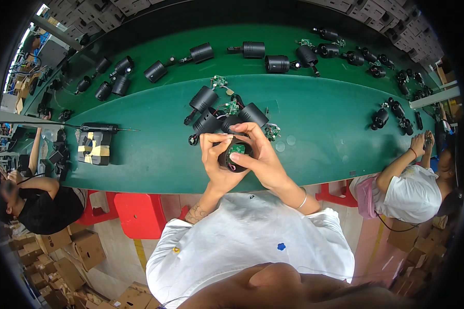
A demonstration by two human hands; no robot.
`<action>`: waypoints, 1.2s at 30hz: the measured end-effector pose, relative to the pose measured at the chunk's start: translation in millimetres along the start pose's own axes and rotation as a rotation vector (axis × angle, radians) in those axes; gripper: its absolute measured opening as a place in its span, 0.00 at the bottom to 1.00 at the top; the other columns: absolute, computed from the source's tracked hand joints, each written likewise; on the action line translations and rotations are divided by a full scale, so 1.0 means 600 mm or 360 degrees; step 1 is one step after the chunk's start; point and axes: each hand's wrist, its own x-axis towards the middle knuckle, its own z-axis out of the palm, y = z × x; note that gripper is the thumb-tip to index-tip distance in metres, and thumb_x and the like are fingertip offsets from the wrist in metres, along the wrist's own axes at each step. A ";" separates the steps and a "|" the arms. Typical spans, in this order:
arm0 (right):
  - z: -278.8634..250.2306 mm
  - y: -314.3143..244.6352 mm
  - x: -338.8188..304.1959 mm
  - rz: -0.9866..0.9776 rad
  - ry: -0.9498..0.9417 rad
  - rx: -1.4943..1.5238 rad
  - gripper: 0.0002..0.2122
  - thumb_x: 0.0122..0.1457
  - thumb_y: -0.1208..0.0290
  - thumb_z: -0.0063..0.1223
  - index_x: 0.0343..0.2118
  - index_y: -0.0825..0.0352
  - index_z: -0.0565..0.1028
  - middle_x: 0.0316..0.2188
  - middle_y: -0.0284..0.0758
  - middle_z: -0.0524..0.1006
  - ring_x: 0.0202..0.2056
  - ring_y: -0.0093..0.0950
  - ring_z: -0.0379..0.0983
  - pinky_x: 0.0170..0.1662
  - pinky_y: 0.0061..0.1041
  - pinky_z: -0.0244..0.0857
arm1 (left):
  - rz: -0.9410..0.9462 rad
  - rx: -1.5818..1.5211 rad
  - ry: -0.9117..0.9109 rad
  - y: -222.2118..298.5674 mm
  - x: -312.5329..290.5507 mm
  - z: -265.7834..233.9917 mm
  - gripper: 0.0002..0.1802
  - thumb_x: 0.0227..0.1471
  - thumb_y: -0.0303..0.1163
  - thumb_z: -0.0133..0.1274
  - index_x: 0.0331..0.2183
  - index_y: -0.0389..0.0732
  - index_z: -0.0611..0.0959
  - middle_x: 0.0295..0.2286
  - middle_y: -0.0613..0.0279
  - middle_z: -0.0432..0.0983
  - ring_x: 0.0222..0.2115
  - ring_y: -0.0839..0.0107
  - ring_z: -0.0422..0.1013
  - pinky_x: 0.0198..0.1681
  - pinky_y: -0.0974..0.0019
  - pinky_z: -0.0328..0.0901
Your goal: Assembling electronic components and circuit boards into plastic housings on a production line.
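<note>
Close to the table's near edge, my left hand [215, 160] is wrapped round the side of a black cylindrical housing [229, 164], its open end facing up. Inside it a small green circuit board [237, 149] shows, with a bit of thin wire below. My right hand [264, 160] curls round the other side, its thumb pressing on the board. Just beyond my hands lies a cluster of black cylinders, among them one at the left [203, 99] and one at the right [253, 115], with loose green boards [233, 106] and wires between them.
A raised green belt [180, 46] carries several black cylinder units along the far side. At left, an electric screwdriver [100, 127] lies by a taped black block [94, 148]. Co-workers sit left [46, 203] and right [410, 193]. A red stool [139, 215] stands below the table.
</note>
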 end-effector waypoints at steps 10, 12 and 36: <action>-0.023 0.004 -0.002 -0.0096 -0.0030 0.0033 0.31 0.39 0.85 0.60 0.51 0.65 0.64 0.53 0.38 0.64 0.55 0.32 0.61 0.59 0.33 0.55 | -0.0039 -0.0081 0.0018 0.001 0.000 0.010 0.33 0.28 0.26 0.67 0.42 0.46 0.74 0.37 0.60 0.70 0.35 0.64 0.64 0.38 0.62 0.62; -0.029 0.007 0.000 -0.0100 -0.0029 0.0050 0.31 0.39 0.85 0.60 0.50 0.65 0.64 0.53 0.38 0.64 0.55 0.32 0.60 0.59 0.33 0.55 | -0.0038 -0.0066 0.0018 0.003 0.001 0.013 0.33 0.28 0.26 0.67 0.42 0.46 0.74 0.37 0.60 0.70 0.35 0.64 0.64 0.38 0.62 0.62; -0.206 -0.102 0.033 -0.0483 0.0243 -0.0522 0.26 0.37 0.87 0.61 0.45 0.66 0.73 0.44 0.36 0.74 0.46 0.29 0.69 0.52 0.29 0.64 | -0.0159 -0.0053 -0.0324 0.039 0.052 0.080 0.31 0.30 0.31 0.68 0.41 0.41 0.77 0.46 0.57 0.69 0.47 0.55 0.62 0.53 0.53 0.57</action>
